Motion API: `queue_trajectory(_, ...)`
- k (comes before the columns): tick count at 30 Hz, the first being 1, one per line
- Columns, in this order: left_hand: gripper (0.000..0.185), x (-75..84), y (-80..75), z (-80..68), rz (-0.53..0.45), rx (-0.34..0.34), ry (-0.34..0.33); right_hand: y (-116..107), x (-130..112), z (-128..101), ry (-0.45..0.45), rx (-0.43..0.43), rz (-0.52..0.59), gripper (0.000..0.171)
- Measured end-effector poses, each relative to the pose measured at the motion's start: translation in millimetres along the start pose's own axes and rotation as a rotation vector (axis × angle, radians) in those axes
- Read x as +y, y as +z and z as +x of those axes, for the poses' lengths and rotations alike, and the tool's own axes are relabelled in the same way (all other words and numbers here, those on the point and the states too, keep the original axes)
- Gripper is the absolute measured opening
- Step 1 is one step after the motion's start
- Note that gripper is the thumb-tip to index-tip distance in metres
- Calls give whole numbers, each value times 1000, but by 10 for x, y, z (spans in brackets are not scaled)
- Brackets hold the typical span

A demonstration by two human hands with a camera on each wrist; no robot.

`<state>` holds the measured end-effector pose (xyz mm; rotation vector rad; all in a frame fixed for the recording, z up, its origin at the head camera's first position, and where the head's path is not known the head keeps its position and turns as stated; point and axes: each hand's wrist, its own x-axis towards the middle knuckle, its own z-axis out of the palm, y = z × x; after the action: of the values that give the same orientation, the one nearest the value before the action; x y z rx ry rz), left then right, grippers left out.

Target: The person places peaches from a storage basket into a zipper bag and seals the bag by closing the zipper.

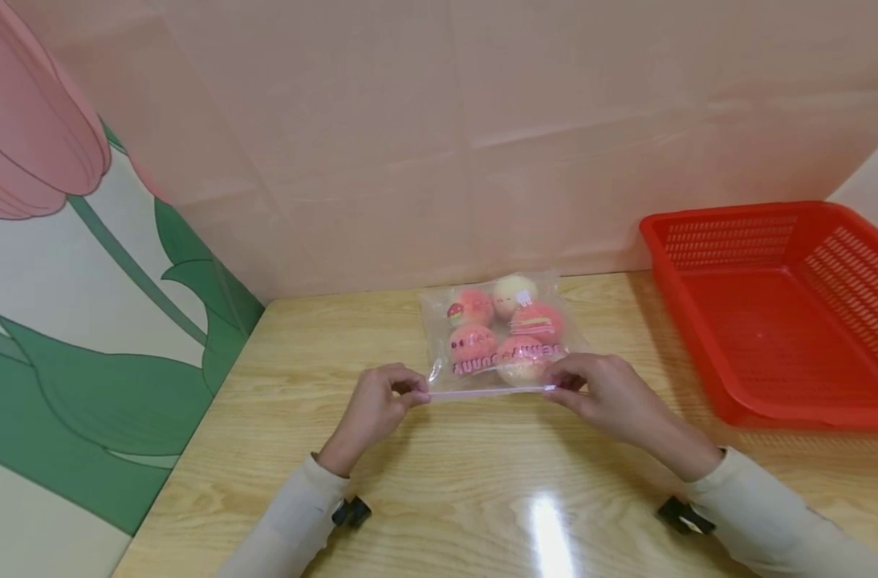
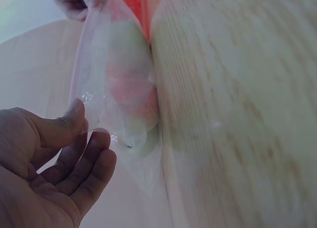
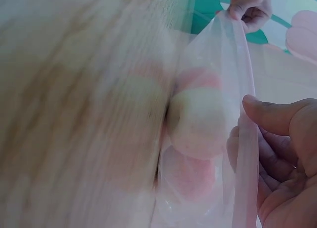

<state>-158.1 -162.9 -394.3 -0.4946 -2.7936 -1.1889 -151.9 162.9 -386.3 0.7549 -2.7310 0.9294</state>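
A clear zip bag (image 1: 498, 337) with several pink and pale round buns inside lies on the wooden table (image 1: 439, 482), its zip edge toward me. My left hand (image 1: 381, 401) pinches the left end of the zip strip. At the right end, my right hand (image 1: 598, 389) pinches the same strip. In the left wrist view the thumb and fingers (image 2: 81, 139) nip the bag's (image 2: 114, 84) corner. The right wrist view shows the thumb (image 3: 270, 114) pressed on the pink zip strip (image 3: 245, 163), with the buns (image 3: 198, 124) behind the film.
A red plastic basket (image 1: 778, 313) stands on the table at the right, with nothing in it. A pink wall rises behind the table, and a tulip-patterned panel (image 1: 85, 281) borders the left side. Bare tabletop lies between my forearms.
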Motion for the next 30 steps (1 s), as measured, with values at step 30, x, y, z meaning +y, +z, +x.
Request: queue_trajectory(30, 5, -16, -5, 9, 1, -1, 12, -88, 56, -63, -15, 32, -51, 13)
